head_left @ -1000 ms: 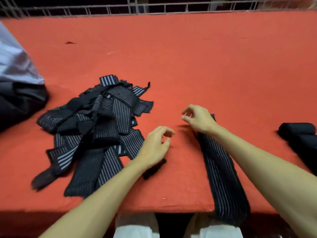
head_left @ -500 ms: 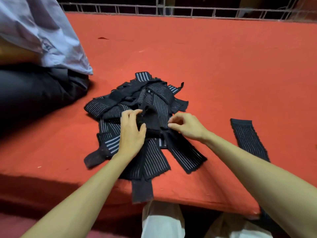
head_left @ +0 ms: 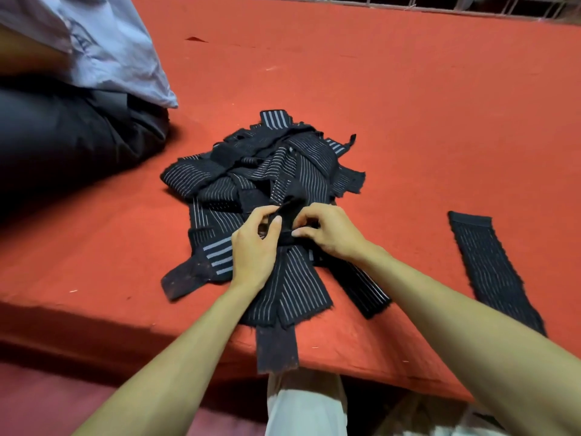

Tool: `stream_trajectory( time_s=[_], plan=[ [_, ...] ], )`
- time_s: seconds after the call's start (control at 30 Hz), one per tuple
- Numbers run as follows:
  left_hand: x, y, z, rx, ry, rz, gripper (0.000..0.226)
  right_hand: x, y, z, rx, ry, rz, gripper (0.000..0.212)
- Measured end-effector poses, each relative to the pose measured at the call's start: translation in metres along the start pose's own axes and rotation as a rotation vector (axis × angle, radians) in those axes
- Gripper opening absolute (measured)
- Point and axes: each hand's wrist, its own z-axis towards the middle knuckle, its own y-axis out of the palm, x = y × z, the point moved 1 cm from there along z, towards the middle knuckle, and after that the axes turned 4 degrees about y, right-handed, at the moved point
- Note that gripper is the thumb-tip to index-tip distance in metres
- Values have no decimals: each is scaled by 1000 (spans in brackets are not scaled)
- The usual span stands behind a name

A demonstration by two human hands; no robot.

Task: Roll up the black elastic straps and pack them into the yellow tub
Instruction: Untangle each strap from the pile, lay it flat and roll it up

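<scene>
Red felt table (head_left: pixel 408 105), metal railing (head_left: pixel 471 3) behind

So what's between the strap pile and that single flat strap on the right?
Nothing: the head view shows only bare red table cover between the strap pile and the lone strap.

We see the table (head_left: pixel 408 105) covered in a matt orange-red cloth, felt-like and faintly fuzzy, and behind it a rail (head_left: pixel 408 7) of pale, dull metal. The black straps (head_left: pixel 283 171) are matt woven elastic cloth, ribbed with thin pale grey lines and frayed at the cut ends, and the lone strap (head_left: pixel 490 265) has the same dull weave. We also note a pale garment (head_left: pixel 103 48) of smooth, creased cloth and a dark garment (head_left: pixel 63 140) with a slight sheen.
</scene>
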Motion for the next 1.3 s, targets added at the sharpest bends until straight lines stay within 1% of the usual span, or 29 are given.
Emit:
stream_trajectory(
  time_s=[0.07, 0.1, 0.13, 0.17, 0.2, 0.23, 0.27, 0.3, 0.33, 0.37, 0.43, 0.5, 0.57, 0.63, 0.67, 0.7, 0.77, 0.83, 0.87, 0.9, 0.97, 1.0, 1.03, 1.13, 1.17, 1.23, 1.27, 1.3],
  plan=[
    [-1, 1, 0, -15, 44, 32, 18, 2, 0, 1, 40, 45, 28, 2],
    [-1, 2, 0, -24, 66, 47, 18, 3, -1, 1, 101, 96, 91, 4],
    [-2, 2, 0, -33, 88, 61, 17, 2, -3, 2, 169, 170, 212, 3],
    [-2, 3, 0, -45, 111, 71, 17, -2, -7, 3, 227, 264, 380, 9],
    [-3, 3, 0, -58, 134, 81, 17, -6, -12, 5, 239, 366, 542, 21],
    [-4, 4, 0, -74, 156, 97, 16, -8, -16, 7, 202, 450, 661, 34],
    [-6, 5, -1, -94, 172, 120, 15, -10, -20, 10, 141, 502, 689, 44],
    [-7, 7, -1, -116, 181, 149, 14, -12, -23, 11, 78, 526, 656, 50],
    [-8, 8, -2, -130, 190, 178, 14, -14, -24, 12, 28, 528, 597, 50],
    [-8, 9, -3, -134, 204, 201, 13, -15, -24, 11, 11, 528, 552, 46],
    [-8, 10, -5, -121, 216, 220, 12, -14, -22, 10, 33, 555, 589, 32],
    [-5, 9, -7, -106, 232, 219, 12, -12, -24, 8, 74, 582, 680, 29],
    [-3, 9, -11, -127, 272, 240, 12, -12, -28, 8, 82, 592, 614, 31],
    [-1, 11, -14, -163, 315, 278, 12, -15, -29, 10, 31, 585, 505, 37],
    [0, 10, -15, -170, 316, 279, 13, -18, -28, 11, 11, 577, 499, 34],
    [0, 10, -14, -177, 298, 250, 16, -20, -27, 12, 11, 568, 504, 28],
    [3, 5, -14, -148, 246, 123, 24, -22, -27, 12, 82, 554, 527, 19],
    [8, 1, -14, -78, 169, -33, 13, -25, -34, 10, 121, 524, 552, 13],
    [11, -2, -12, -47, 111, -83, 6, -26, -38, 8, 101, 499, 571, 13],
    [16, -2, -11, -35, 48, -111, 6, -28, -44, 5, 70, 473, 591, 15],
    [23, 1, -4, -93, -38, -106, 12, -25, -51, -2, 25, 442, 608, 15],
    [25, 4, 0, -142, -45, -69, 18, -21, -52, -6, 27, 434, 615, 11],
    [28, 9, 3, -193, -39, -31, 24, -17, -53, -11, 51, 422, 614, 6],
    [31, 23, 5, -289, -1, 31, 31, -1, -52, -21, 165, 411, 530, 11],
    [32, 25, 4, -285, 32, 58, 31, 3, -50, -24, 181, 412, 505, 10],
    [32, 26, 6, -194, 174, 147, 33, 11, -47, -26, 194, 398, 468, 7],
    [31, 26, 11, -152, 256, 200, 37, 13, -46, -25, 208, 386, 435, 6],
    [30, 26, 18, -148, 313, 243, 43, 14, -46, -22, 221, 376, 382, 5]
  ],
)
